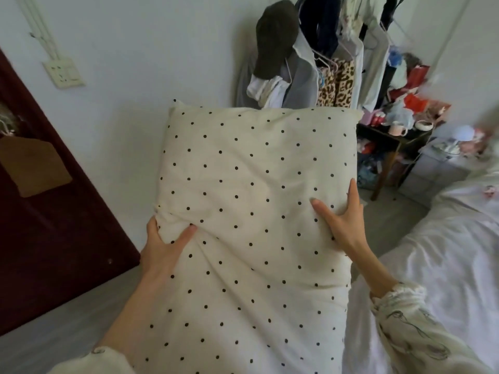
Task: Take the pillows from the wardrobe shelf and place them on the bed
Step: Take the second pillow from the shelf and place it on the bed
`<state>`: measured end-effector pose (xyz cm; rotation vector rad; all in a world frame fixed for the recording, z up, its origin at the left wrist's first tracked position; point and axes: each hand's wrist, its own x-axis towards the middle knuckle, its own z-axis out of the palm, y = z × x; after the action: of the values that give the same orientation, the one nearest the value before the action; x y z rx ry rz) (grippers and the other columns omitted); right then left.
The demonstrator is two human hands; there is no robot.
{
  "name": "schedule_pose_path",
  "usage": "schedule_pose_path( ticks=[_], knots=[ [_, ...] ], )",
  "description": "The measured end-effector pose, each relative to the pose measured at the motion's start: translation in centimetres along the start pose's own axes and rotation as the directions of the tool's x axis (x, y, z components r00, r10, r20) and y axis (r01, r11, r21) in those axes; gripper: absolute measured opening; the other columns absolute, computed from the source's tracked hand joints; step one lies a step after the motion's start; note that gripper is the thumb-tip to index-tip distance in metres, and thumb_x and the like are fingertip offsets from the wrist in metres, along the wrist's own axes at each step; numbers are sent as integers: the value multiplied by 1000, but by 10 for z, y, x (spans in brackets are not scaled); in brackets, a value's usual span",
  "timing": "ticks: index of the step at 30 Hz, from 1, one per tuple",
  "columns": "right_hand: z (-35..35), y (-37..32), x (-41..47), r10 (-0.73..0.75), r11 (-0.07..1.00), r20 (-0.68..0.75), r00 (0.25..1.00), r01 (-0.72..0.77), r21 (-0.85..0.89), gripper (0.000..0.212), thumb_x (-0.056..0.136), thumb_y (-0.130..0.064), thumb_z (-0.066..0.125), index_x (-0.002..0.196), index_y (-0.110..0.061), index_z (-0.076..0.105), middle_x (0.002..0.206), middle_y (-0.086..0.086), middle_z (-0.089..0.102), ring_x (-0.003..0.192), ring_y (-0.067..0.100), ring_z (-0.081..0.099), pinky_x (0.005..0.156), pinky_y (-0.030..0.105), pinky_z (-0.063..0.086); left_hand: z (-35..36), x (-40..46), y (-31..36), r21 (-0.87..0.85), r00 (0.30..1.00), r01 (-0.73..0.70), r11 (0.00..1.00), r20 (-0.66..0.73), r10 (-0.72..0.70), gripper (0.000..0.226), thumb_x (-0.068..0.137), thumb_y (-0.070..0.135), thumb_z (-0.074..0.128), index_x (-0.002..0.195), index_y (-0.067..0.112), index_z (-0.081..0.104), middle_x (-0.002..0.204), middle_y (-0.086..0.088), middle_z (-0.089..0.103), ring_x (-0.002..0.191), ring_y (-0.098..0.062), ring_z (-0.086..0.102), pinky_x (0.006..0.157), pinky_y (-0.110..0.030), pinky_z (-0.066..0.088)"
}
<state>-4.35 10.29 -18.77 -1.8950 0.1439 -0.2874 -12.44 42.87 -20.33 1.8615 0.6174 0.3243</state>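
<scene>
nearest to me are my 2 sleeves, pale and patterned, and between them the pillow (251,211) — cream with small dark dots, long side running away from me, held up in front of my chest. my left hand (164,247) is closed on its left edge, thumb pressed into the top face and a fold of fabric bunched inside the grip. my right hand (343,214) lies against the right edge with the fingers spread and flat on the cover, pressing in more than pinching; what the fingers underneath are doing i cannot see.

just to the right of my right hand, and lower, is the bed (445,252), covered in rumpled white bedding. the pillow's right side hangs near or just over its edge, but i judge it is not resting there yet, since both hands carry it.

to the left of my left hand stands a dark red door (54,225), with the grey floor under it. beyond the pillow's far end is a rail of hanging clothes (324,58) against the white wall, and further right a cluttered small table (397,130).

as for progress: this 1 pillow is off the shelf and at the bed, so setting it down is what remains for it. the wardrobe shelf is out of view, so i cannot tell how many pillows are left there, and i see no other pillow on the bed.
</scene>
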Motion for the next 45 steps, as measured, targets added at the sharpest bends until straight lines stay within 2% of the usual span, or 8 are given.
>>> schedule_pose_path(
  ticks=[7,11,18,23,28,35,40,45],
  knots=[
    [25,5,59,92,994,-268,959,-103,-29,106,59,-63,73,143,-43,12,139,-2,35,109,4,32,92,29,31,63,133,33,13,954,-106,994,283,98,86,68,58,70,137,37,24,119,7,50,105,-23,48,83,-37,38],
    [21,10,79,108,991,-412,905,-132,-30,112,54,-67,72,145,-38,14,138,-2,37,118,11,39,100,33,35,110,188,59,35,894,-160,987,430,129,94,63,65,70,138,38,21,133,2,49,120,-30,45,95,-44,40],
    [-23,33,127,172,973,-594,785,-228,-20,120,44,-79,68,144,-40,14,137,1,41,122,22,46,101,50,41,231,235,108,-48,747,-221,974,634,200,95,53,73,67,132,42,26,114,14,47,99,-15,44,84,-37,38],
    [-68,60,185,186,961,-683,706,-276,-24,115,48,-74,68,143,-41,14,134,-1,39,120,20,44,98,38,38,340,254,139,-83,670,-241,967,707,228,98,52,71,69,134,39,26,118,13,49,110,-19,49,87,-38,39],
    [-128,84,248,190,959,-748,636,-284,2,117,49,-70,69,146,-33,15,135,-3,41,121,19,46,102,46,40,455,261,185,-52,598,-309,950,766,236,98,58,70,68,138,38,22,137,3,48,122,-29,46,96,-46,36],
    [-217,106,329,169,946,-828,534,-324,-16,105,63,-53,76,146,-31,16,139,5,43,124,25,45,104,47,39,593,257,259,-153,477,-362,919,817,324,95,59,66,70,137,35,26,131,3,52,115,-25,51,95,-43,39],
    [-269,127,400,156,923,-878,453,-383,-34,108,58,-64,70,146,-34,15,139,6,42,124,24,44,97,37,34,697,267,303,-151,434,-381,912,842,321,98,60,68,69,139,31,24,134,-2,50,116,-29,50,97,-49,41],
    [-320,160,488,132,930,-886,444,-364,-44,105,64,-58,72,146,-33,12,143,4,38,125,22,41,104,45,37,812,286,342,-156,423,-382,911,847,322,100,60,69,67,140,32,22,138,-1,46,123,-31,44,98,-48,34]
  ],
)
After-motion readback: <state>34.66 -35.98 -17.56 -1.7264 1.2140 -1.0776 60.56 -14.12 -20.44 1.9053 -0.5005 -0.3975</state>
